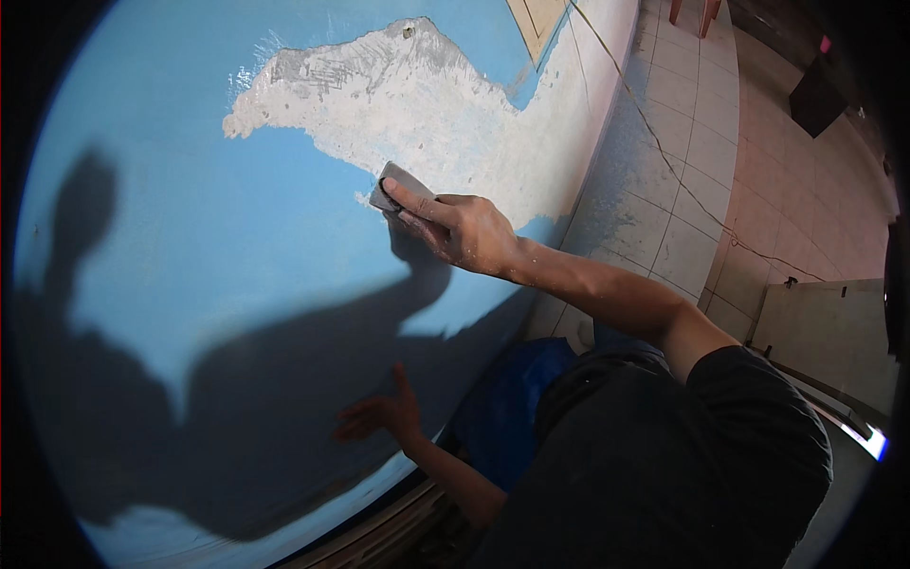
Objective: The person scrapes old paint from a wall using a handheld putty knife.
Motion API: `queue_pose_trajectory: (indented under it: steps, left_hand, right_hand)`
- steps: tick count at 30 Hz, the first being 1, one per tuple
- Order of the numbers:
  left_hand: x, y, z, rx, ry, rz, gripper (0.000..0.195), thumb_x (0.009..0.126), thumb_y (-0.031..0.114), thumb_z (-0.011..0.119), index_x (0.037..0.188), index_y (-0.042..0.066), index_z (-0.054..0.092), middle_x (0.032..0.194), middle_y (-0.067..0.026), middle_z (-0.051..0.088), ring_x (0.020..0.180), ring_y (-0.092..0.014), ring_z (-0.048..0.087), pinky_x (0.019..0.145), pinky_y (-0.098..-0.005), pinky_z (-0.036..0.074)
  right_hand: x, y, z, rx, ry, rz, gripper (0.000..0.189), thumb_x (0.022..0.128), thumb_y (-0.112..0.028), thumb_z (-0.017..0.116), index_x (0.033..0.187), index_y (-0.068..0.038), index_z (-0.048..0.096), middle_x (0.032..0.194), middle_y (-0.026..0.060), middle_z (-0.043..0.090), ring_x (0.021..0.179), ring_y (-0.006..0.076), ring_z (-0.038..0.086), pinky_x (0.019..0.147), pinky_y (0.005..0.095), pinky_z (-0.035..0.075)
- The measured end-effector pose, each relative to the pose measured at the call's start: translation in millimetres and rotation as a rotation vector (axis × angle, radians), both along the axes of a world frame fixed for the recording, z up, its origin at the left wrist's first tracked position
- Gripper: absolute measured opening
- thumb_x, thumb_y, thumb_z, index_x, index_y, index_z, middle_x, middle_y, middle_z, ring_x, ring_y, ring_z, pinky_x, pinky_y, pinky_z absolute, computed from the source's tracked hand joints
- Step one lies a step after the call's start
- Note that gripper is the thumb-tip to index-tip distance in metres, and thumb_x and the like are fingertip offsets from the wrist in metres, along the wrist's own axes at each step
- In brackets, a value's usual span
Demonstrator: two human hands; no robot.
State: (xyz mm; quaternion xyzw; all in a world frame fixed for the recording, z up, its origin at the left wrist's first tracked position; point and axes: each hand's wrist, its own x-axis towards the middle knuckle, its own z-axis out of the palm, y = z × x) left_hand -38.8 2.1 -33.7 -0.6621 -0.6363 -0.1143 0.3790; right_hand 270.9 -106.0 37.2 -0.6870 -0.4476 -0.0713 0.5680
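My right hand [466, 231] grips a flat, grey, rectangular hand tool [404, 186], thumb and fingers around it; whether it is a scraper or a sanding block is unclear. The tool lies at the lower edge of a bare whitish patch [426, 128], where the blue paint of the wall [249, 213] ends. Rough grey plaster shows along the patch's upper part. Lower down, in shadow, my left hand [380, 416] is spread at the wall with thumb and fingers apart, holding nothing. Pale dust marks my right hand and wrist.
Beside the wall runs a tiled floor [661, 92] with bluish dust on it. A thin cable [657, 142] crosses it. A blue bag or sheet [508, 398] lies near my body. Red chair legs [707, 18], a dark box [817, 99] and a pale panel [828, 334] stand to the right.
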Motion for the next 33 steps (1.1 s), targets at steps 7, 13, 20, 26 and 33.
queue_pose_trajectory:
  steps: [7, 13, 20, 26, 33]
  left_hand:
    - [-19, 28, -4, -0.326, -0.389, -0.127, 0.135, 0.073, 0.080, 0.061, 0.140, -0.010, -0.015, 0.139, -0.0441, -0.015, 0.130, -0.059, -0.014, 0.104, -0.0725, 0.006]
    - [-20, 31, -3, -0.425, -0.524, -0.203, 0.158, 0.067, 0.090, 0.061, 0.141, -0.013, -0.033, 0.141, -0.0494, -0.036, 0.134, -0.063, -0.034, 0.105, -0.0779, -0.004]
    - [-4, 13, 8, -0.499, -0.554, -0.263, 0.148, 0.078, 0.085, 0.055, 0.134, -0.013, -0.042, 0.135, -0.0481, -0.044, 0.129, -0.062, -0.041, 0.104, -0.0750, -0.013]
    - [-31, 39, -3, -0.462, -0.509, -0.206, 0.157, 0.068, 0.090, 0.060, 0.141, -0.013, -0.033, 0.142, -0.0486, -0.035, 0.133, -0.063, -0.035, 0.103, -0.0808, 0.000]
    - [-16, 28, -10, -0.419, -0.531, -0.298, 0.155, 0.070, 0.090, 0.058, 0.142, -0.012, -0.033, 0.141, -0.0504, -0.034, 0.131, -0.068, -0.032, 0.100, -0.0828, 0.002]
  right_hand:
    - [-5, -9, -23, -0.004, 0.042, -0.035, 0.053, 0.100, -0.028, 0.060, 0.150, -0.032, 0.043, 0.078, 0.0131, 0.070, 0.063, 0.0330, 0.070, 0.056, 0.0433, 0.057]
    - [4, -5, 10, -0.049, -0.030, -0.036, 0.058, 0.100, -0.027, 0.059, 0.153, -0.033, 0.036, 0.081, 0.0142, 0.070, 0.066, 0.0343, 0.070, 0.057, 0.0441, 0.056]
    - [0, -8, -26, -0.026, -0.001, -0.021, 0.057, 0.100, -0.028, 0.059, 0.153, -0.033, 0.036, 0.087, 0.0149, 0.072, 0.067, 0.0351, 0.070, 0.058, 0.0445, 0.057]
    - [-3, -6, 22, -0.011, 0.020, -0.025, 0.050, 0.102, -0.029, 0.057, 0.149, -0.029, 0.044, 0.089, 0.0152, 0.073, 0.072, 0.0350, 0.072, 0.063, 0.0429, 0.059]
    - [3, -12, 1, 0.062, 0.098, 0.000, 0.054, 0.100, -0.022, 0.060, 0.151, -0.027, 0.044, 0.083, 0.0187, 0.071, 0.067, 0.0371, 0.069, 0.061, 0.0444, 0.056]
